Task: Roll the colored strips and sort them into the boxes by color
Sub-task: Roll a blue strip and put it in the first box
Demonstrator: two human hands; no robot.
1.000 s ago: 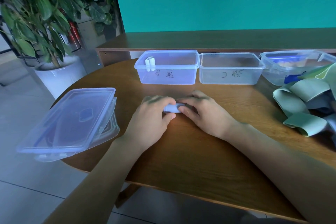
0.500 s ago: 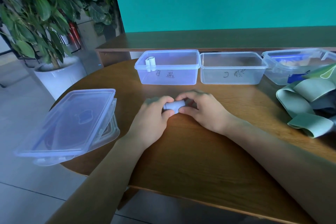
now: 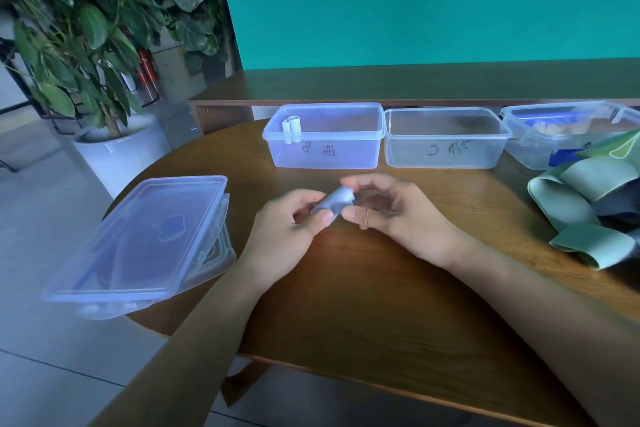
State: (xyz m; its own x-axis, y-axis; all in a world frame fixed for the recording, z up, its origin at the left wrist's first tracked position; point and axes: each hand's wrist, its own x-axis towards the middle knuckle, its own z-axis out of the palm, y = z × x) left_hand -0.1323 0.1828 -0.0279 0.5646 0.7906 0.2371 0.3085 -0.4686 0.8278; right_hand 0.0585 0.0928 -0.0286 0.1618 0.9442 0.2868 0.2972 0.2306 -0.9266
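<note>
Roll [image 3: 333, 202] of pale blue strip is now lifted clear of the counter [image 3: 381, 288], where a second ago it was being pressed and turned flat against the wood between both hands. It is held in the air, tilted, its far end higher and to the right. From this it is judged that the rolling of this strip is finished or nearly so, and that the drop into a box comes next.

The near, lower end is pinched by the left hand [image 3: 291, 229], thumb in front and fingers curled behind. The right hand [image 3: 391, 215] is curved loosely round the upper end, its forefinger and thumb touching the roll in a narrow grip; how firmly it is held there cannot be told.

Beyond the hands, the box marked B [image 3: 325, 152], bluish in tint, already holds two pale rolls [image 3: 291, 125] standing in its far left corner. The box marked C [image 3: 446, 152] is set just to its right, and a third box [image 3: 554, 135] farther right. Unrolled green and grey strips [image 3: 588, 204] are heaped at the right edge. A stack of lids [image 3: 145, 239] overhangs the left edge.
</note>
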